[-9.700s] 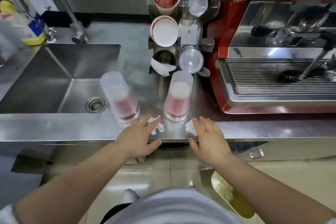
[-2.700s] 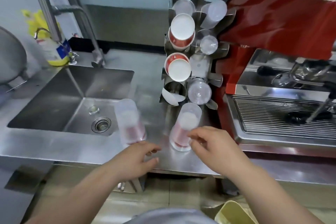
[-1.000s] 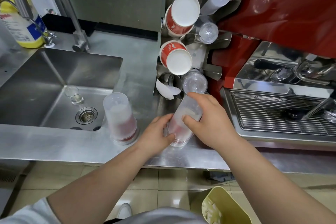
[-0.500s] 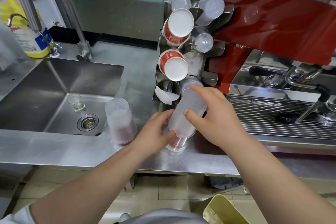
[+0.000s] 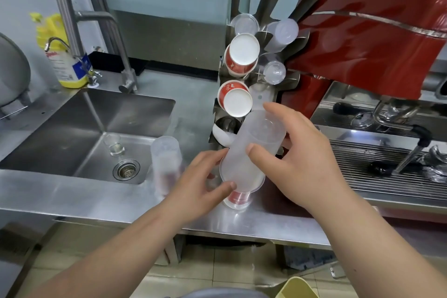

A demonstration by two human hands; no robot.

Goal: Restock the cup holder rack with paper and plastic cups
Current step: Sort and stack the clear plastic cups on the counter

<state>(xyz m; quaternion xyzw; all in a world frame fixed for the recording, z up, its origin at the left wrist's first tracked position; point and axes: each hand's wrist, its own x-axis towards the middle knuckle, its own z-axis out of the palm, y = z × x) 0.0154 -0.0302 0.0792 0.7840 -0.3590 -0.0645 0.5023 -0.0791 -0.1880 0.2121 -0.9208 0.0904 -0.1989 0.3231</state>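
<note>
My right hand (image 5: 294,152) grips the upper part of a frosted plastic cup stack (image 5: 249,152), tilted over the counter with its closed end toward the metal cup holder rack (image 5: 266,94). My left hand (image 5: 200,184) holds the stack's lower rim. Below that rim, red paper cups in a clear sleeve (image 5: 238,198) stand on the steel counter (image 5: 96,198). A second sleeved cup stack (image 5: 165,164) stands to the left by the sink. The rack holds two red paper cup stacks (image 5: 235,101) and several clear plastic cups (image 5: 274,71).
A sink (image 5: 79,135) with a small glass (image 5: 113,144) lies at the left, with a faucet (image 5: 92,19) and a yellow bottle (image 5: 65,55) behind it. A red espresso machine (image 5: 375,43) and its drip grate (image 5: 387,164) are at the right. A yellow bin (image 5: 297,289) sits below.
Both hands closed on the right-hand stack and lifted the frosted plastic cups up and back off the red paper cups, tilting them toward the rack.
</note>
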